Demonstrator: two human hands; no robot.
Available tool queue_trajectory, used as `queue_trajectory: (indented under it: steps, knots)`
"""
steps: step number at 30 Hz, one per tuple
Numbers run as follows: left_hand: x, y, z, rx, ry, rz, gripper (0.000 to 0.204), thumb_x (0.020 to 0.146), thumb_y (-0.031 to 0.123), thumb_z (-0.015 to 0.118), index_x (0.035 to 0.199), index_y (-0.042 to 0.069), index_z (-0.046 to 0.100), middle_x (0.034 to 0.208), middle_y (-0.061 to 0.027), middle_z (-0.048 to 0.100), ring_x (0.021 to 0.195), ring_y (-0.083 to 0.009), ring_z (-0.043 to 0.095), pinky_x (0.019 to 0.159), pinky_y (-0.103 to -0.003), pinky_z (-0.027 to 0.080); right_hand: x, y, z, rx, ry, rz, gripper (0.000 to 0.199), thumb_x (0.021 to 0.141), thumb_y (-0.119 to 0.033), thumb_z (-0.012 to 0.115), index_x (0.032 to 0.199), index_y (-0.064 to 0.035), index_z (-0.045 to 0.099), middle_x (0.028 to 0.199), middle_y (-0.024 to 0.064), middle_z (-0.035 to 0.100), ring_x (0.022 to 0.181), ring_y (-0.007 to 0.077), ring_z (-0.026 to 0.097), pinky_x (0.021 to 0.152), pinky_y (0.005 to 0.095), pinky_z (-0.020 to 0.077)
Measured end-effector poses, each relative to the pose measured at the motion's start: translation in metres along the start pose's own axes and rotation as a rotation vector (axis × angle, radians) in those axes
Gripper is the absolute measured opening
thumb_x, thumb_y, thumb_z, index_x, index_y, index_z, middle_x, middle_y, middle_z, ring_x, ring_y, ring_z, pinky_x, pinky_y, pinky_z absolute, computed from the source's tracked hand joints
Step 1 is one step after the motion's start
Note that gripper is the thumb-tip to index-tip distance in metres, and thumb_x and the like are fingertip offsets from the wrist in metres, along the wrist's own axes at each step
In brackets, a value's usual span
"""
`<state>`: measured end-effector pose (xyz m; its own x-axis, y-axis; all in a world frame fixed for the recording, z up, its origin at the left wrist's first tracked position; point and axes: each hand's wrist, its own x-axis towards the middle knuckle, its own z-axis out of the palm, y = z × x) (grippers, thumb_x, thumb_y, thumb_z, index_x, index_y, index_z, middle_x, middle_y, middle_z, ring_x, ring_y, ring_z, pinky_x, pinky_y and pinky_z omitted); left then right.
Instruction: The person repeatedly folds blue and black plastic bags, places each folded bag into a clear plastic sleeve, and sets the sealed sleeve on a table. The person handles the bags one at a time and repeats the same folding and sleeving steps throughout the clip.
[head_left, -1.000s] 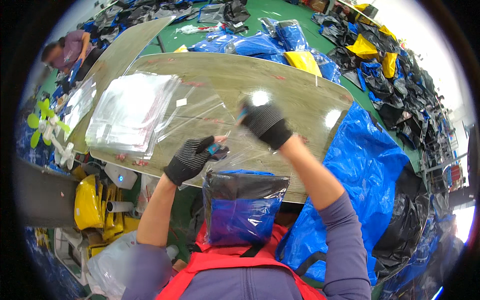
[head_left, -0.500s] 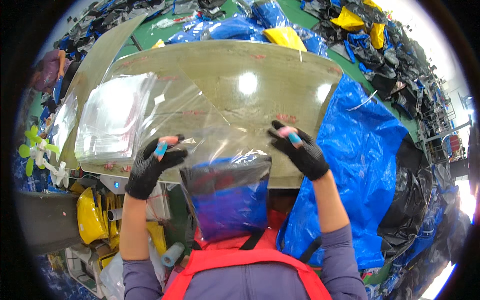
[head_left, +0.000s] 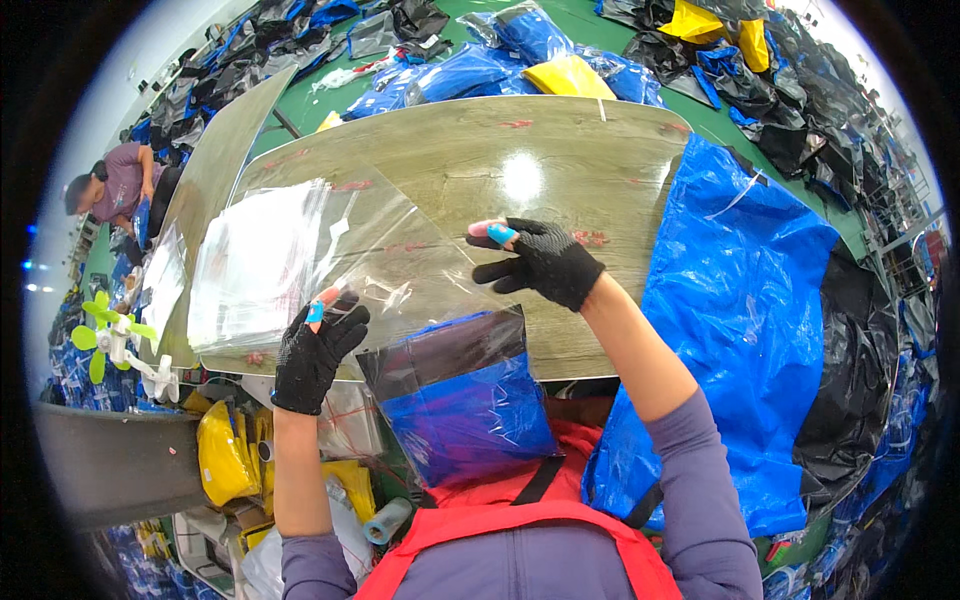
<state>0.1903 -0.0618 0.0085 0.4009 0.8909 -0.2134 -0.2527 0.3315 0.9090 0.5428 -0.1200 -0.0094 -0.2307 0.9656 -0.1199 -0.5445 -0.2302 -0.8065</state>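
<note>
A folded blue item with a black band (head_left: pixel 465 405) lies inside a clear plastic bag, tilted across the table's near edge and my lap. The bag's clear open end (head_left: pixel 415 275) spreads over the tabletop. My left hand (head_left: pixel 318 352), in a black glove with bare fingertip and blue tape on one finger, is beside the bag's upper left corner, its fingers apart. Above the clear plastic, my right hand (head_left: pixel 545 262), gloved and taped likewise, points leftward with its fingers spread. Neither hand visibly grips anything.
A stack of clear plastic bags (head_left: pixel 255 265) lies on the left of the wood-patterned table (head_left: pixel 450 150). A large blue sheet (head_left: pixel 735 330) drapes over its right end. Left are a green-bladed fan (head_left: pixel 108 335) and a person (head_left: pixel 125 185). Blue packages (head_left: pixel 470 75) are piled beyond.
My right hand has moved left and slightly up over the plastic. My left hand has dropped a little lower. The bagged blue item has shifted slightly right in view.
</note>
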Motion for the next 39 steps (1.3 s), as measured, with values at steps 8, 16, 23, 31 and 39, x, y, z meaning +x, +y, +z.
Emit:
queue_trajectory:
  steps: [8, 16, 23, 31, 39]
  knots:
    - [-0.058, -0.022, -0.029, 1.392, -0.357, 0.637, 0.026, 0.088, 0.014, 0.051, 0.104, -0.002, 0.064, 0.125, -0.0223, 0.058, 0.120, -0.0334, 0.053, 0.101, -0.044, 0.040, -0.118, 0.025, 0.002, -1.274, 0.011, -0.093, 0.036, 0.089, -0.032, 0.060, 0.111, -0.0040, 0.063, 0.115, 0.0155, 0.064, 0.100, 0.0299, 0.061, 0.086, 0.0406, 0.0479]
    - [-0.048, -0.083, 0.029, 0.771, 0.022, 0.416, 0.082, 0.082, 0.034, 0.068, 0.145, 0.002, 0.025, 0.138, -0.0183, 0.040, 0.126, -0.0276, 0.043, 0.105, -0.038, 0.036, -0.086, 0.034, 0.060, -1.733, -0.249, -0.558, 0.065, 0.087, -0.044, 0.055, 0.139, -0.0081, 0.041, 0.134, 0.0226, 0.047, 0.120, 0.0406, 0.046, 0.102, 0.0517, 0.0337]
    - [-0.005, -0.112, 0.037, 0.433, -0.195, -0.166, 0.081, 0.077, 0.026, 0.078, 0.140, 0.002, 0.034, 0.116, -0.0114, 0.058, 0.106, -0.0209, 0.055, 0.095, -0.034, 0.044, -0.169, 0.084, -0.043, -1.873, 0.998, 0.127, 0.096, 0.075, -0.046, 0.068, 0.143, 0.0058, 0.024, 0.141, 0.0313, 0.034, 0.128, 0.0450, 0.037, 0.104, 0.0553, 0.0308]
    - [0.231, 0.017, 0.126, 0.108, -0.476, 0.212, 0.048, 0.101, 0.040, 0.038, 0.136, 0.007, 0.039, 0.130, -0.0181, 0.052, 0.125, -0.0263, 0.047, 0.103, -0.042, 0.040, -0.169, 0.030, -0.093, -1.643, 0.989, 0.101, 0.064, 0.077, -0.030, 0.063, 0.127, 0.0069, 0.047, 0.126, 0.0304, 0.049, 0.109, 0.0453, 0.052, 0.095, 0.0477, 0.0422]
    - [0.200, -0.039, 0.186, 0.642, -0.619, 0.072, 0.044, 0.094, 0.045, 0.054, 0.116, 0.008, 0.057, 0.113, -0.0157, 0.062, 0.103, -0.0303, 0.058, 0.087, -0.037, 0.048, -0.056, 0.057, 0.090, -1.227, 0.355, -0.612, 0.070, 0.084, -0.029, 0.062, 0.138, 0.0064, 0.034, 0.130, 0.0349, 0.043, 0.121, 0.0472, 0.044, 0.104, 0.0479, 0.0355]
